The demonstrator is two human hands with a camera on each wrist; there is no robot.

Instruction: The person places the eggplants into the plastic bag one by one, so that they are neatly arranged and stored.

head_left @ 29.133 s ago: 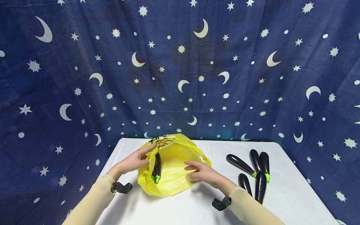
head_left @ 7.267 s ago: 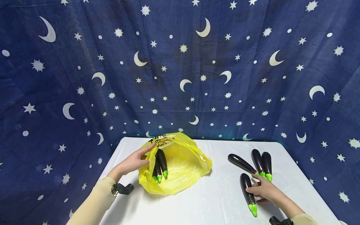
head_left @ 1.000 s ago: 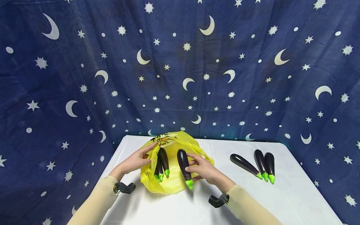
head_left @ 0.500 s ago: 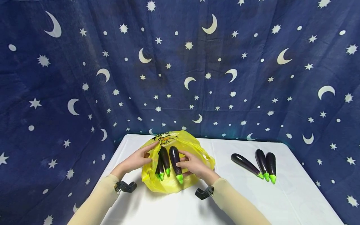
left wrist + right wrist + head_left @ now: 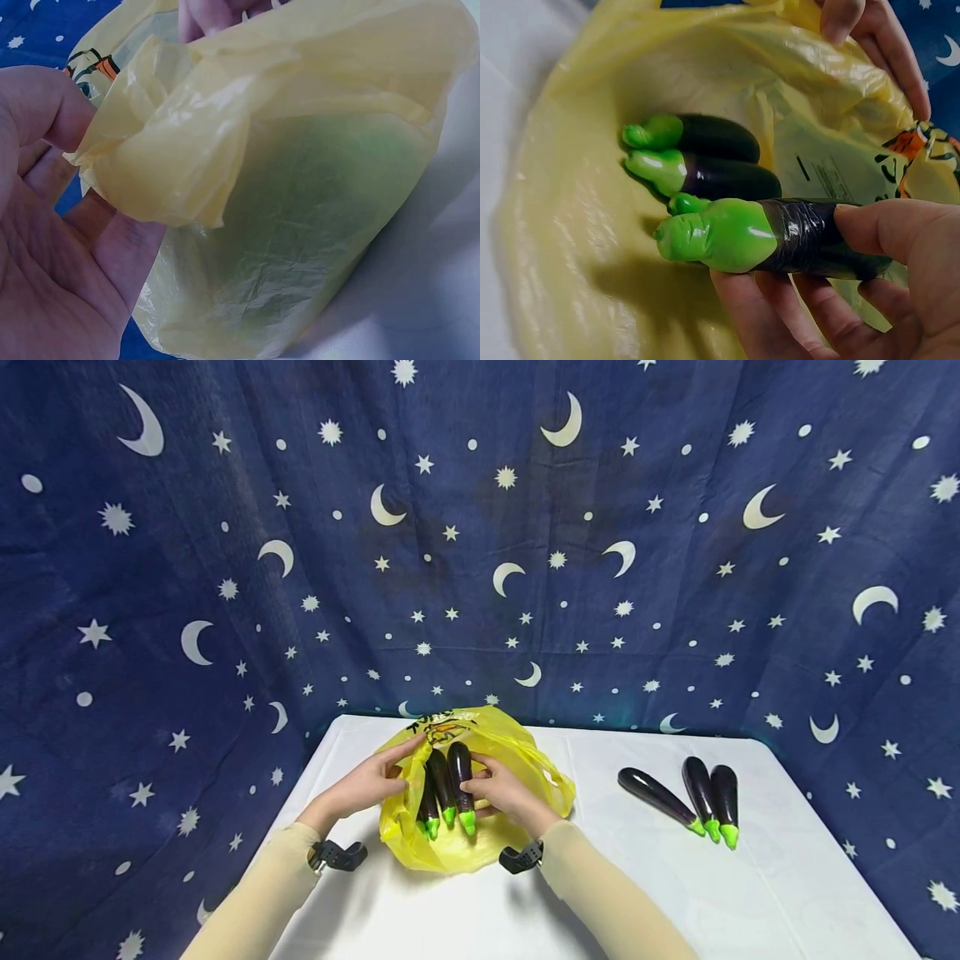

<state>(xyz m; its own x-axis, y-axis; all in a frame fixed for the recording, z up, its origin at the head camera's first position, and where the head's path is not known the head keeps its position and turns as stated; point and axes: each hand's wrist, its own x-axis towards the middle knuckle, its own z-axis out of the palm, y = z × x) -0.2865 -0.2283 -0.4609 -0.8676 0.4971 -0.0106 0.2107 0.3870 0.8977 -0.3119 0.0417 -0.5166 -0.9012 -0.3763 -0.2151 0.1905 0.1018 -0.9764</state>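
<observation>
A yellow plastic bag (image 5: 525, 762) lies on its side, its mouth facing the person. The left hand (image 5: 366, 789) grips the left edge of the mouth between thumb and fingers; the left wrist view shows the film bunched there. Inside the mouth, the right hand (image 5: 504, 789) holds a glossy dark eggplant (image 5: 802, 232) with a green stem end, thumb on one side and fingers beneath. In the right wrist view, two eggplants (image 5: 731, 178) rest on the bag's inner wall, and a third green stem (image 5: 686, 204) shows partly hidden behind the held one.
Three more eggplants (image 5: 697, 793) lie on the white-covered table (image 5: 600, 860) to the right, stem ends close together. A dark blue curtain (image 5: 480, 568) with moons and stars stands behind the table. Each wrist wears a black band.
Since the oldest frame, more eggplants have come into the bag. Over the last second the right hand carries one left and deeper into it, beside the others. The left hand keeps its grip.
</observation>
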